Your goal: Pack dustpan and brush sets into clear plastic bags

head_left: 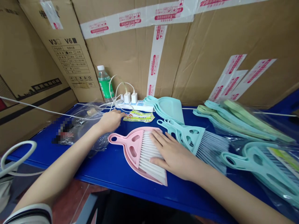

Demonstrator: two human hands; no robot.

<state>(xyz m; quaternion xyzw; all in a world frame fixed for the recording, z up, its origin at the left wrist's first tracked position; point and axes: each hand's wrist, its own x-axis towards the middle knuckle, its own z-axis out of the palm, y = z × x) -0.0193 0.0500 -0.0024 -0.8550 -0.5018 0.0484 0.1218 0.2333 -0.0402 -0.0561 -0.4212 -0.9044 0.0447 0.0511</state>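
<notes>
Near the front edge of the counter (109, 172), a pink dustpan (134, 168) carries its brush (138, 146); the right grip (174, 154) lies open, palm down, on the bristles (149, 152). Beyond, the left grip (111, 120) is curled beside yellow-green labels (139, 116); whether it holds anything cannot be told. Toward the far edge: teal dustpans (171, 107), power strip (146, 107), bottle (105, 82).

Bristles (149, 151) pt. hidden under R hand (175, 155), far-R teal set (263, 172) cropped.
</notes>
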